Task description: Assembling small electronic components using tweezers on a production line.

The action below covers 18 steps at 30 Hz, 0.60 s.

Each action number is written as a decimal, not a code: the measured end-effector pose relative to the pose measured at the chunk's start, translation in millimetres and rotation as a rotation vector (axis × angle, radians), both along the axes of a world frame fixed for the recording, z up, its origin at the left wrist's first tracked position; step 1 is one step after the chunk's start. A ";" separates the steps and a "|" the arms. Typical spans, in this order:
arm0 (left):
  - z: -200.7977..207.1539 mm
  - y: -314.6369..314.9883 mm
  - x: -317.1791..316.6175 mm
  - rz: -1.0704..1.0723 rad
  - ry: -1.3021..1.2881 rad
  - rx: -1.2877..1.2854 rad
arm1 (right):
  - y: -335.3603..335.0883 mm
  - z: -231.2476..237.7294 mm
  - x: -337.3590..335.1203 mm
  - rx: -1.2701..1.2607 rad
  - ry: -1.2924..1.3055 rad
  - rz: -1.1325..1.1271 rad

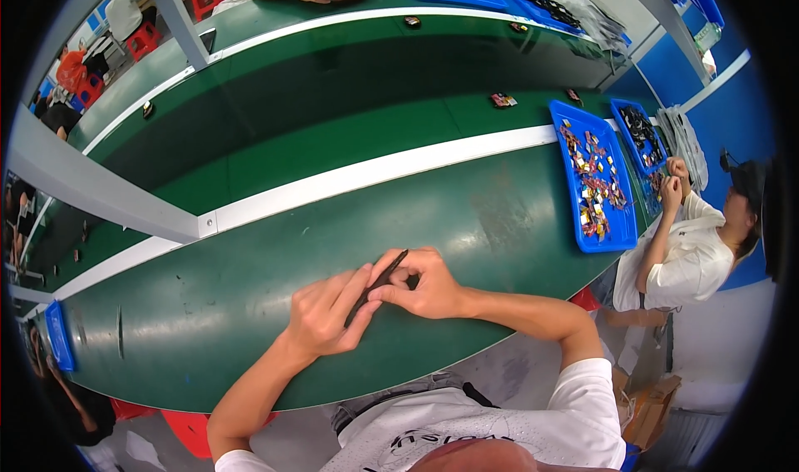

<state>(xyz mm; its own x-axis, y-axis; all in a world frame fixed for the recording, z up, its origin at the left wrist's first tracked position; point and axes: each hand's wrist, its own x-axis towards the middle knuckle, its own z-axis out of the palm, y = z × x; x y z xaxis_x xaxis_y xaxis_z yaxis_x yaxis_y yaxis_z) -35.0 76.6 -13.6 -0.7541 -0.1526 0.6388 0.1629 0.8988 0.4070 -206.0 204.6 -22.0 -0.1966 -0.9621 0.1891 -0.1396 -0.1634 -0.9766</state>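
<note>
My left hand (327, 312) and my right hand (429, 285) meet above the green table near its front edge. Between them is a slim black pointed tool (384, 279), slanting up to the right; its exact kind cannot be made out. My left fingers are closed along its lower part. The right thumb and forefinger curl together against it, leaving a round gap within the curl. My fingers hide part of the tool and anything small beside it.
A blue tray (593, 243) of small colourful parts lies to the right, beside a second blue tray (619, 110) of black pieces. A co-worker (691, 239) sits there. Beyond the white rail, a dark green conveyor belt (349, 72) carries small items. A grey post (108, 193) rises at left.
</note>
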 end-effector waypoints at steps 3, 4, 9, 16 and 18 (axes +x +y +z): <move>-1.3 -0.3 1.3 0.004 0.008 -0.004 | 0.3 1.7 -0.5 0.004 0.005 0.006; -0.8 -0.1 1.7 0.020 0.008 0.000 | 0.4 2.5 -0.6 0.012 0.005 0.004; 0.9 -1.4 1.8 0.001 0.011 0.011 | -1.7 -4.4 4.0 -0.023 -0.010 -0.046; -4.1 -1.2 6.7 0.019 0.000 0.013 | -2.4 -5.3 7.0 0.000 0.058 -0.110; -2.6 1.0 4.3 0.012 0.006 0.017 | -0.6 -3.1 3.8 -0.020 0.088 -0.118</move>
<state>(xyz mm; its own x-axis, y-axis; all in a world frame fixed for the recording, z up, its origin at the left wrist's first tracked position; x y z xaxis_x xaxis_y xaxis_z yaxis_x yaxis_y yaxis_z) -30.6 77.6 -16.2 -0.7481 -0.1727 0.6407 0.1545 0.8936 0.4213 -202.2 204.0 -25.2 -0.2899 -0.9292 0.2293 -0.2439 -0.1599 -0.9565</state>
